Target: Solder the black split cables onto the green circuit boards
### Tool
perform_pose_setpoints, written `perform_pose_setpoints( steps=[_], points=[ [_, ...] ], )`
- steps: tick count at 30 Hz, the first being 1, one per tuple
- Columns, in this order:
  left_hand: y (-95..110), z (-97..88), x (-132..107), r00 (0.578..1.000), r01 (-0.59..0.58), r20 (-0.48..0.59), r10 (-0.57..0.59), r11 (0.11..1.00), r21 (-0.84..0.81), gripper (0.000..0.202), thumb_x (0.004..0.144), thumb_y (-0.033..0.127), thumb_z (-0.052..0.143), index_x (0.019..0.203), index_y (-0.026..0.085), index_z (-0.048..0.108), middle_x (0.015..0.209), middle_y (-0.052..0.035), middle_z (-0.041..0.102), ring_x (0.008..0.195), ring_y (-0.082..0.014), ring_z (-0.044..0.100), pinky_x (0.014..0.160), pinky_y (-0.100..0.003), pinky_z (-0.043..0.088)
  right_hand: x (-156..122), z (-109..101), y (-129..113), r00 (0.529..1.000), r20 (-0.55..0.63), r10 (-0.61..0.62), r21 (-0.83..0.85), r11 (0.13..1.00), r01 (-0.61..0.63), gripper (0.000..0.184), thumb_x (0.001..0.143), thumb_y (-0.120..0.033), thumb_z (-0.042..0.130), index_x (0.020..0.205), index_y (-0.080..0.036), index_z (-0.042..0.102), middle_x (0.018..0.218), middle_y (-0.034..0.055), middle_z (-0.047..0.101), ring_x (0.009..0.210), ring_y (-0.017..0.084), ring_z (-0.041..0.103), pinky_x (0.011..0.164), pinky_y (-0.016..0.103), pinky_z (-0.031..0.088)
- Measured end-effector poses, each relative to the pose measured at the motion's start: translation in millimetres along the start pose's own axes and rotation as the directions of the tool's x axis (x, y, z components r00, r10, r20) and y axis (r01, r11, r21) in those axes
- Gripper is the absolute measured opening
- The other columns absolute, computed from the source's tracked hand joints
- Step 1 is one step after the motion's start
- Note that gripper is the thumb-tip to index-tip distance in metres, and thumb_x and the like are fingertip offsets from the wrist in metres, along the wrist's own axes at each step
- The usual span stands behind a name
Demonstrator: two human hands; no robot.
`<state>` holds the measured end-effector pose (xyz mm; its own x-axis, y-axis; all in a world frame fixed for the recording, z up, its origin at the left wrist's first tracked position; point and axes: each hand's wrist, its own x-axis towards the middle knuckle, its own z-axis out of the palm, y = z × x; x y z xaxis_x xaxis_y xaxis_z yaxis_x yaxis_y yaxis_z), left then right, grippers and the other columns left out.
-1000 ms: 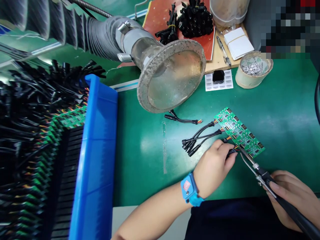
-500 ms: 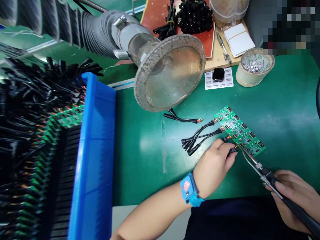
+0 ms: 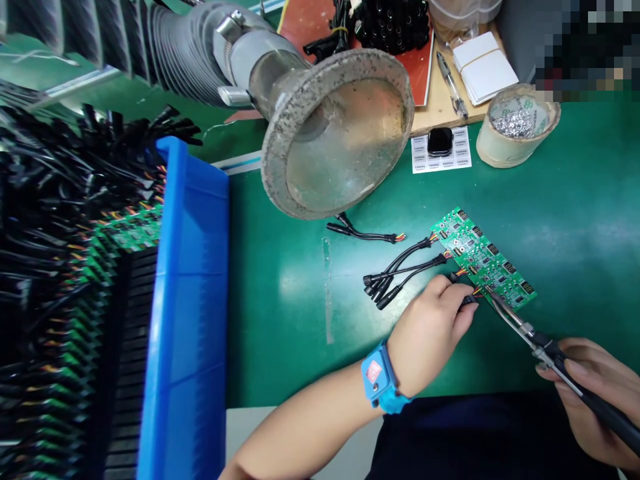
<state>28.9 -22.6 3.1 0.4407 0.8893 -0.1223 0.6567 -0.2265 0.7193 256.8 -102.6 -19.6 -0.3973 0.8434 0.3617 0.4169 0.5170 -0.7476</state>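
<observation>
My left hand (image 3: 434, 327), with a blue wrist strap (image 3: 379, 380), pinches a black cable whose coloured wire ends meet the lower edge of a green circuit board (image 3: 483, 257). In my right hand (image 3: 595, 393) is a soldering iron (image 3: 545, 350) with a thin metal tube along its shaft. Its tip is at the board's edge, close to the wires my left hand holds; whether it touches cannot be made out. Black connector cables (image 3: 407, 270) join the board further up and lie to the left. A loose black split cable (image 3: 367, 235) lies apart on the green bench.
A grey fume hose hood (image 3: 337, 140) hangs over the bench. Left stands a blue bin (image 3: 193, 300) with many wired boards. At the back are a cup of metal bits (image 3: 505, 147), a label sheet (image 3: 465, 160), a pen (image 3: 453, 87) and white cards (image 3: 485, 67).
The soldering iron's tip has shifted slightly right along the board's edge, and my right hand with it. My left hand keeps its pinch on the cable. The view has moved a little.
</observation>
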Motion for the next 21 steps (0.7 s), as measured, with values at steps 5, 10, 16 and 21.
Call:
perform_pose_setpoints(
  steps=[5, 10, 16, 21],
  points=[
    [0.3, -0.6, -0.4, 1.000, -0.002, 0.003, 0.002, 1.000, 0.010, 0.021, 0.087, 0.021, 0.053, 0.105, 0.013, 0.060, 0.088, -0.0057, 0.054, 0.066, -0.0141, 0.056, 0.066, -0.031, 0.053, -1.3, 1.1, 0.1, 1.000, 0.025, 0.002, -0.008, 1.000, -0.002, 0.064, 0.076, 0.002, 0.054, 0.134, -0.018, 0.037, 0.083, 0.0013, 0.063, 0.074, 0.015, 0.057, 0.073, 0.036, 0.050],
    [0.9, -1.9, 0.6, 1.000, -0.002, 0.020, 0.002, 1.000, 0.006, 0.021, 0.087, 0.020, 0.053, 0.106, 0.013, 0.059, 0.089, -0.0058, 0.054, 0.068, -0.0145, 0.056, 0.066, -0.031, 0.053, -5.7, 3.8, 2.4, 0.996, 0.086, 0.031, -0.082, 0.996, -0.024, 0.061, 0.079, -0.001, 0.053, 0.133, -0.021, 0.036, 0.084, 0.0007, 0.064, 0.076, 0.015, 0.058, 0.078, 0.038, 0.048],
    [0.5, -1.0, 0.7, 1.000, -0.004, 0.010, 0.004, 1.000, 0.002, 0.021, 0.087, 0.020, 0.053, 0.106, 0.013, 0.060, 0.089, -0.0059, 0.055, 0.067, -0.0143, 0.057, 0.066, -0.031, 0.053, -13.4, 7.7, 3.9, 0.992, 0.116, 0.054, -0.170, 0.985, -0.034, 0.047, 0.079, -0.003, 0.055, 0.121, -0.021, 0.042, 0.082, -0.0007, 0.064, 0.076, 0.015, 0.059, 0.078, 0.037, 0.049],
    [0.5, 0.5, -0.1, 1.000, 0.007, 0.005, -0.007, 1.000, -0.003, 0.020, 0.088, 0.021, 0.052, 0.104, 0.013, 0.061, 0.088, -0.0060, 0.056, 0.068, -0.0150, 0.058, 0.065, -0.031, 0.053, -16.2, 8.2, 2.3, 0.992, 0.103, 0.071, -0.199, 0.979, -0.049, 0.040, 0.079, -0.008, 0.057, 0.115, -0.020, 0.045, 0.082, -0.0001, 0.063, 0.074, 0.016, 0.060, 0.078, 0.038, 0.050]
  ],
)
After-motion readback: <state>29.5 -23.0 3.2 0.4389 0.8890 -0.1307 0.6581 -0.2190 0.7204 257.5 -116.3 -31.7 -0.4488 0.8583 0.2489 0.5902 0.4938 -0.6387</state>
